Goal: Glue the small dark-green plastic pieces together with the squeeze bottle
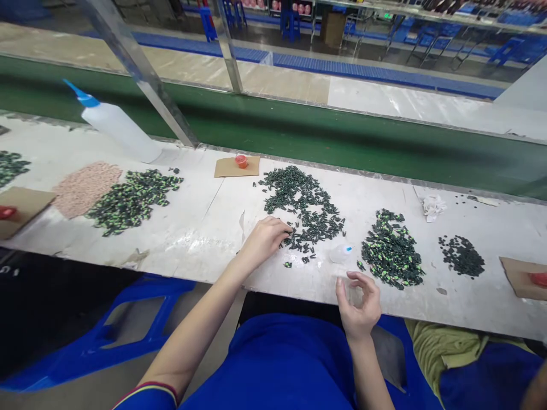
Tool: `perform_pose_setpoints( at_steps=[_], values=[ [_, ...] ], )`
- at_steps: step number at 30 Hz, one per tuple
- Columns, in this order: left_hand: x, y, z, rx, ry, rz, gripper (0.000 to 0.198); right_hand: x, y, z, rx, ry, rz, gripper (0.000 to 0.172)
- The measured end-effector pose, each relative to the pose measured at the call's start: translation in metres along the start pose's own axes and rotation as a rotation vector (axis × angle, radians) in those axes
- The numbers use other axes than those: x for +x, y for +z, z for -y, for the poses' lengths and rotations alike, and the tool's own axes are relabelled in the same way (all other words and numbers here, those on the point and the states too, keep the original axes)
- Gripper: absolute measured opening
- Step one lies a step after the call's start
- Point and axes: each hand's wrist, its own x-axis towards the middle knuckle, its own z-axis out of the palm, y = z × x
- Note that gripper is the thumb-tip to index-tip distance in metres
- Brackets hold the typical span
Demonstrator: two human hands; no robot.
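Observation:
My left hand reaches to the left edge of a pile of small dark green pieces, its fingers pressed together at the tips. Whatever is between those fingertips is too small to make out. Near the table's front edge, my right hand is raised with thumb and fingers curved apart, holding nothing visible. Just beyond it lies a small clear bottle with a blue tip. One dark piece with a green-yellow mark lies alone below the pile. To the right is a heap of green-and-yellow marked pieces.
A large white squeeze bottle stands at the back left, near pink pieces and another marked heap. A red cap-like item sits on cardboard. Black pieces and crumpled tissue lie right. A green ledge runs behind.

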Motion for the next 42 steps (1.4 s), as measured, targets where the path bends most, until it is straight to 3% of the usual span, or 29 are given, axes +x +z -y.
perform_pose_setpoints(
  at_steps=[5,10,15,25,30,34,37,42],
  values=[
    [-0.003,0.001,-0.003,-0.121,-0.041,-0.050,0.014,0.001,0.012,0.019,0.011,0.029,0.204,0.010],
    [-0.020,-0.004,-0.009,-0.139,-0.040,-0.046,0.015,0.002,0.032,0.025,-0.021,0.112,0.395,0.021],
    [-0.045,0.000,-0.014,-0.114,-0.050,0.013,0.012,0.005,0.049,0.021,-0.111,0.116,0.429,0.031],
    [-0.065,0.027,-0.017,-0.100,-0.076,-0.090,0.010,0.008,0.053,0.021,-0.193,0.049,0.487,0.025],
    [-0.065,0.026,-0.015,-0.149,-0.091,-0.108,0.010,0.016,0.061,0.025,-0.195,-0.061,0.642,0.023],
    [-0.069,0.022,-0.014,-0.228,-0.220,-0.150,0.010,0.023,0.067,0.027,-0.223,-0.047,0.721,0.016],
    [-0.071,0.020,-0.016,-0.344,-0.316,-0.179,0.007,0.026,0.067,0.027,-0.184,-0.018,0.730,0.014],
    [-0.068,0.016,-0.026,-0.497,-0.325,-0.235,0.013,0.029,0.064,0.026,-0.044,0.031,0.678,0.017]
  ],
)
